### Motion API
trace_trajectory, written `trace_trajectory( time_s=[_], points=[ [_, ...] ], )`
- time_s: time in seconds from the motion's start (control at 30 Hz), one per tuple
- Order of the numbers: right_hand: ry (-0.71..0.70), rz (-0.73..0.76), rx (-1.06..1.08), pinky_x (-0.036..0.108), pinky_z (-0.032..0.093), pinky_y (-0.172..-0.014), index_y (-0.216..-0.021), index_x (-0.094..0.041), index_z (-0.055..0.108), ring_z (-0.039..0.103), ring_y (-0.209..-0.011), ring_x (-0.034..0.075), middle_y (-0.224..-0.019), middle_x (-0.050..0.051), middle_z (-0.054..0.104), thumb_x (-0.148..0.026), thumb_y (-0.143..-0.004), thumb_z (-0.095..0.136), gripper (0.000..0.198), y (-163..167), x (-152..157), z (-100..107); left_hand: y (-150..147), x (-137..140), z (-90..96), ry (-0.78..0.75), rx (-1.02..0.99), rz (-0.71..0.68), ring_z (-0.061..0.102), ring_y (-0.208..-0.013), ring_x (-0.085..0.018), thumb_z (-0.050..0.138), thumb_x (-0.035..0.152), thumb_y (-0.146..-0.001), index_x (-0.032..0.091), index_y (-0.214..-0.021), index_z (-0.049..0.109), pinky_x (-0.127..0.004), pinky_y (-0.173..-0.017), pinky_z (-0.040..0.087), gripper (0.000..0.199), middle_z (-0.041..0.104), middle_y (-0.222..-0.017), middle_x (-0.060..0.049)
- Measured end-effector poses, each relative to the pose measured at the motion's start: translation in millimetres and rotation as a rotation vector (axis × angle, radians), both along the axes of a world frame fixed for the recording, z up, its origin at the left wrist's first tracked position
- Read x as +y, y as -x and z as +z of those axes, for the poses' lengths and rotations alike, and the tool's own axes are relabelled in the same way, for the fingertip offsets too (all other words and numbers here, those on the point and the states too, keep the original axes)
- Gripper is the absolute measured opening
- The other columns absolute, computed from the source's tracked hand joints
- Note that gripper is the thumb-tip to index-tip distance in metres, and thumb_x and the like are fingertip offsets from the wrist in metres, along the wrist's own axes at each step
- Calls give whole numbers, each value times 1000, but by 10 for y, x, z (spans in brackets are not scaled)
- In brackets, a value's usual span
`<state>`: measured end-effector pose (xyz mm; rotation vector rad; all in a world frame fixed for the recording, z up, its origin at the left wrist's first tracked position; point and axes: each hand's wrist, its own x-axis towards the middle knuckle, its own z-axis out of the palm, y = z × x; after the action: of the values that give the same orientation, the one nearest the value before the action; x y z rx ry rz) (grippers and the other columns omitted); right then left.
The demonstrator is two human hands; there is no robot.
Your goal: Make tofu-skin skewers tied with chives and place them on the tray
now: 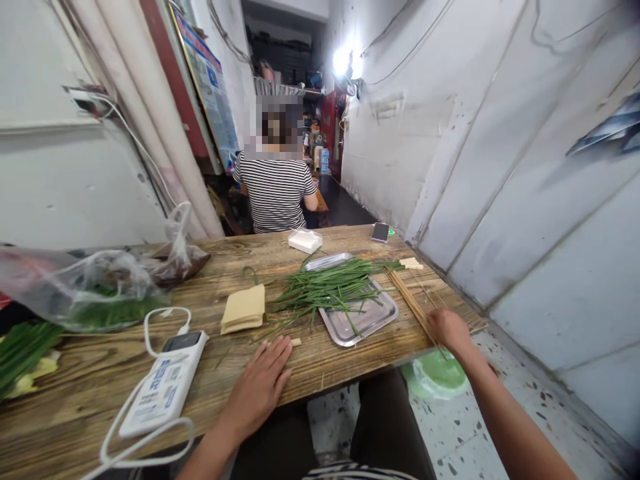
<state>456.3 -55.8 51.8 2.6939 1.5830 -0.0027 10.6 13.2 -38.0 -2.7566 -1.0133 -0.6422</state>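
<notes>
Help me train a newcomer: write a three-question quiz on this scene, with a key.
1. Which hand is at the sticks?
a) the left
b) the right
c) neither

2. True or false: some greens lie across the tray.

3. Fill in: The left hand rests with its fingers spread forward on the wooden ____.

Key:
1. b, the right hand
2. True
3. table

Seemingly a small eatery, given the skewers, greens and wall poster.
</notes>
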Motion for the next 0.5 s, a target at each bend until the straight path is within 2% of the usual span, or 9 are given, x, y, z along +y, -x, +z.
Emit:
trace_trajectory(
  time_s=[0.13,0.33,0.5],
  points=[
    [10,-20,21,28,42,-66,-79,-10,69,67,-85,24,-86,17,70,-22,-90,40,33,22,-9,-68,2,-2,10,37,0,6,41,-133,-21,42,33,-95,23,-145,32,-46,-112,34,51,45,-144,-5],
    [31,-40,46,29,40,-63,-82,-8,68,67,-83,25,-86,19,70,-18,-84,42,28,-48,28,-55,10,-2,3,61,-2,9,41,-134,-21,42,34,-95,24,-145,32,-46,-111,35,52,45,-144,-5],
    [35,-16,80,25,39,-60,-83,-12,67,66,-79,21,-82,13,71,-18,-78,48,20,-146,-83,-25,13,-6,2,53,3,12,42,-133,-21,42,34,-95,25,-145,31,-44,-111,35,52,45,-144,-6]
  ],
)
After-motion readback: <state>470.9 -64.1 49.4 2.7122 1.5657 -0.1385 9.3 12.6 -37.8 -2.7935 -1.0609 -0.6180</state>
